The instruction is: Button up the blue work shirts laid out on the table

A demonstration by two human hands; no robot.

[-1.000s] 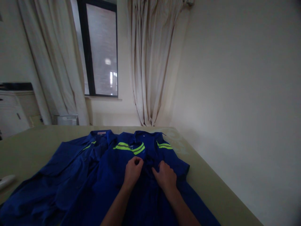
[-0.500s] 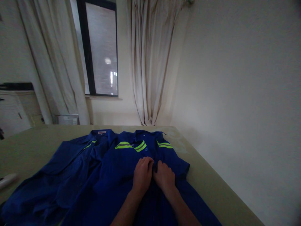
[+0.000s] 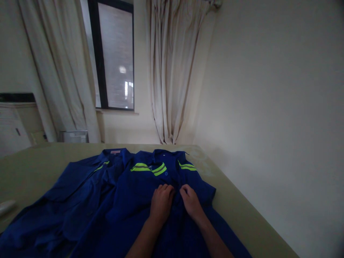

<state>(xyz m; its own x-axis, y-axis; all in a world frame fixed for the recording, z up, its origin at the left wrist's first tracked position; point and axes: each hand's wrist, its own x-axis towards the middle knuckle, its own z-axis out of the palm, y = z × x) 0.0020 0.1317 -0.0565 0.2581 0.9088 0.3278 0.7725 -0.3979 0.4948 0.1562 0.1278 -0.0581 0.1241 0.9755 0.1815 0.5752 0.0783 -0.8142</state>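
Observation:
A blue work shirt (image 3: 134, 193) with yellow-green reflective stripes lies spread, front up, on the olive-covered bed (image 3: 242, 211). My left hand (image 3: 160, 203) and my right hand (image 3: 191, 201) rest side by side on its front placket, just below the chest stripes. Both have their fingers curled and pinched into the fabric along the closure. A second blue shirt (image 3: 80, 179) of the same kind lies partly under the first one, to the left.
A plain wall runs close along the bed's right side. Behind the bed are a dark window (image 3: 115, 57) and cream curtains (image 3: 172, 71). A white cabinet (image 3: 13, 122) stands at far left, and a small pale object (image 3: 6, 206) lies near the bed's left edge.
My left hand has moved right and down from the left chest panel to meet my right hand at the placket. Both hands now sit slightly lower.

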